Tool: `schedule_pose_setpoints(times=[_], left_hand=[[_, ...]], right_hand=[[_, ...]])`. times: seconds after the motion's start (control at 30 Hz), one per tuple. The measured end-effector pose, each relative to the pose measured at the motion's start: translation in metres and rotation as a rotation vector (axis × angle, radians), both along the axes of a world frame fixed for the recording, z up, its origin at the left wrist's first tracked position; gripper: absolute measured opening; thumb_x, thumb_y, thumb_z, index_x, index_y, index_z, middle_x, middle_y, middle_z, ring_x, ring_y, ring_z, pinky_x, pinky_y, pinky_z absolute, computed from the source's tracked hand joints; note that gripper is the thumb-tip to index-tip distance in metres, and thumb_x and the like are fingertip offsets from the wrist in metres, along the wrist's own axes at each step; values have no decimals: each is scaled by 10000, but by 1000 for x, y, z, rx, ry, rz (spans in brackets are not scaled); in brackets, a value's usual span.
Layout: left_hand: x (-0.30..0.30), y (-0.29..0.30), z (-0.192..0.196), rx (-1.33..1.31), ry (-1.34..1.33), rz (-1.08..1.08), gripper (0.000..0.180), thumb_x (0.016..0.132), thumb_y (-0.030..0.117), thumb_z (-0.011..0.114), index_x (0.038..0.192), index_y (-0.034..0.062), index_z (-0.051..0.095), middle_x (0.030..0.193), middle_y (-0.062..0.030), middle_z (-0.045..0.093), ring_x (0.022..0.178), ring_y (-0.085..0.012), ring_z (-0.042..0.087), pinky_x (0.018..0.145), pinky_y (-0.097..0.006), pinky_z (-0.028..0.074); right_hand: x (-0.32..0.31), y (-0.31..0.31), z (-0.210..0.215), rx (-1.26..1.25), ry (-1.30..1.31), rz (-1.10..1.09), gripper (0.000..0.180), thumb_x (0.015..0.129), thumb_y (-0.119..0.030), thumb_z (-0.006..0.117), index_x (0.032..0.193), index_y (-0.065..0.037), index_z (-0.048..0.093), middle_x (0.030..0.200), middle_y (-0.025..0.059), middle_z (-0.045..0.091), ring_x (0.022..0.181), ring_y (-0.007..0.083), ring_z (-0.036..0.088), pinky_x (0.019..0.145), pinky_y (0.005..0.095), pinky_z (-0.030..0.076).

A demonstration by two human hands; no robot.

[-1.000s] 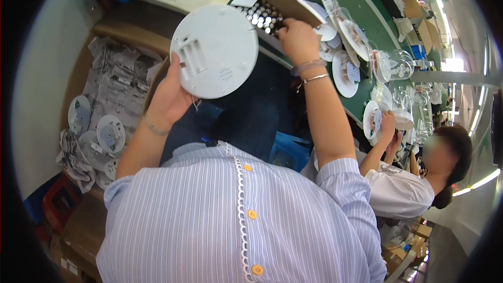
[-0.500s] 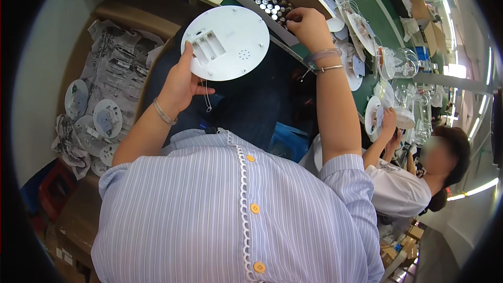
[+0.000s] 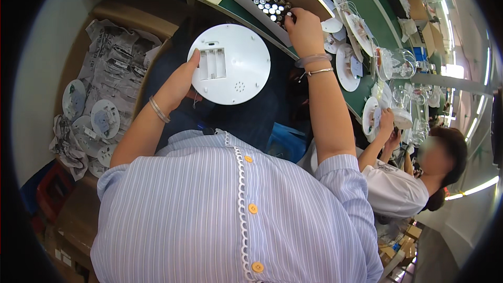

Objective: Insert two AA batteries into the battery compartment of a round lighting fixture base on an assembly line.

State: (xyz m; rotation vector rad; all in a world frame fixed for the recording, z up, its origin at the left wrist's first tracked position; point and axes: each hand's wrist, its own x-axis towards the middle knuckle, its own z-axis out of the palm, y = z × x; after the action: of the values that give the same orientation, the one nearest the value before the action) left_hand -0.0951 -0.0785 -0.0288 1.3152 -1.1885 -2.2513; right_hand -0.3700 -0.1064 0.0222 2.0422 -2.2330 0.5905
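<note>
White round disc (image 3: 230,64) with an empty battery bay grasped at its edge by the left grip (image 3: 178,83), right grip (image 3: 303,30) closed on a battery in the box of batteries (image 3: 270,4), green tabletop (image 3: 361,21) beside.

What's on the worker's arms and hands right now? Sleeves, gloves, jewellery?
Both hands are bare, no gloves. The left hand has a thin silver bangle at the wrist. The right hand has a clear band plus a thin silver bracelet. The short sleeves are light blue with fine white stripes, ending above the elbows.
</note>
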Motion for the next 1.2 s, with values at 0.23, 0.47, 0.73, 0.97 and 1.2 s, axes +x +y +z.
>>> schedule_pose_setpoints(times=[0.23, 0.47, 0.73, 0.97, 1.2], left_hand=[[0, 3, -2, -95, -2, 115, 591, 903, 545, 302, 1076, 37, 550, 819, -49, 625, 670, -84, 596, 549, -186, 451], [-12, 6, -4, -101, 5, 106, 613, 915, 537, 254, 1121, 38, 544, 939, -69, 613, 779, -103, 562, 654, -239, 449], [-26, 17, -5, -77, 68, 81, 586, 920, 527, 257, 1105, 46, 536, 837, -24, 588, 683, -58, 507, 577, -182, 394], [-34, 29, -6, -53, 178, 149, 531, 935, 477, 296, 1167, 37, 482, 899, -41, 588, 725, -70, 533, 629, -193, 432], [-48, 48, -11, 42, 270, 304, 532, 938, 459, 301, 1235, 30, 405, 1058, -75, 553, 910, -118, 567, 781, -243, 468]], right_hand=[[-5, 16, 23, -136, -729, -66, 228, 825, -152, 570, 958, 29, 602, 823, 165, 620, 700, 263, 604, 672, 342, 485], [-4, 51, 34, 304, -2528, 276, 235, 860, -80, 457, 1064, 38, 453, 869, 68, 499, 731, 138, 457, 650, 257, 394], [30, 75, 9, 758, -2736, 204, 264, 910, -275, 425, 923, -12, 449, 738, 24, 434, 476, 59, 327, 429, 195, 275], [70, 93, -4, 362, -1163, 56, 227, 825, -216, 587, 892, 0, 607, 699, 56, 587, 526, 67, 466, 483, 181, 344], [88, 102, 4, 298, -572, 76, 293, 742, -138, 609, 971, 43, 589, 771, 213, 613, 724, 329, 621, 654, 335, 485]])
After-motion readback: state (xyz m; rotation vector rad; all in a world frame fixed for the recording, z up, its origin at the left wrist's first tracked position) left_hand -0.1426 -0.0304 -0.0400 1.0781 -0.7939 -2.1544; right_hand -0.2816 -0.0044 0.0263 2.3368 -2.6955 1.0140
